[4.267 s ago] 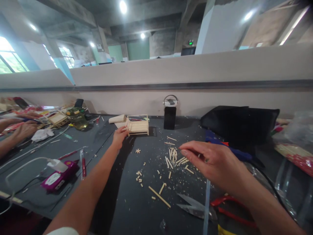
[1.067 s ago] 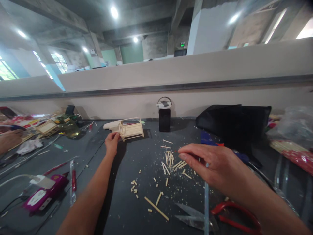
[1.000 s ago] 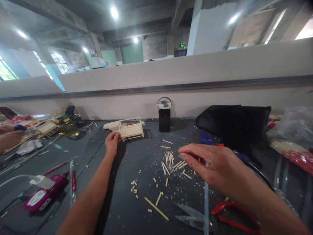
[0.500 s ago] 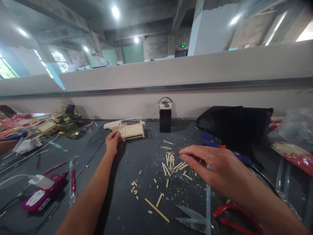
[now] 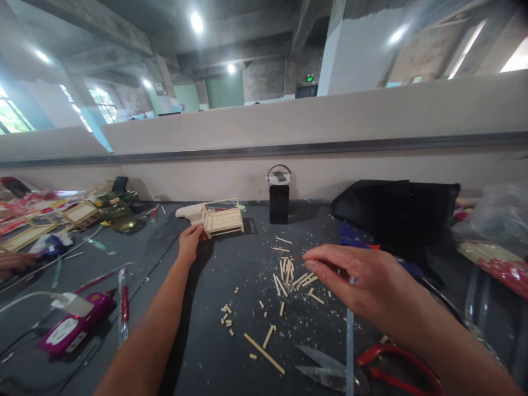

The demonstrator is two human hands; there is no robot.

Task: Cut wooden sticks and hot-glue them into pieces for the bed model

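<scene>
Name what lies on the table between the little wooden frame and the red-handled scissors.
The head view shows short pale stick pieces scattered on the dark table between the little wooden frame and the red-handled scissors.

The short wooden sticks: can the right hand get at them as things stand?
Probably yes: the right hand is close beside the short wooden sticks, with nothing visible between, though whether it holds something is unclear.

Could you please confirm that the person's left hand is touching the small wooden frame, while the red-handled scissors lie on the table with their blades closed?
Not quite: the red-handled scissors lie with their blades open, as the head view shows. The left hand is indeed touching the small wooden frame.
</scene>
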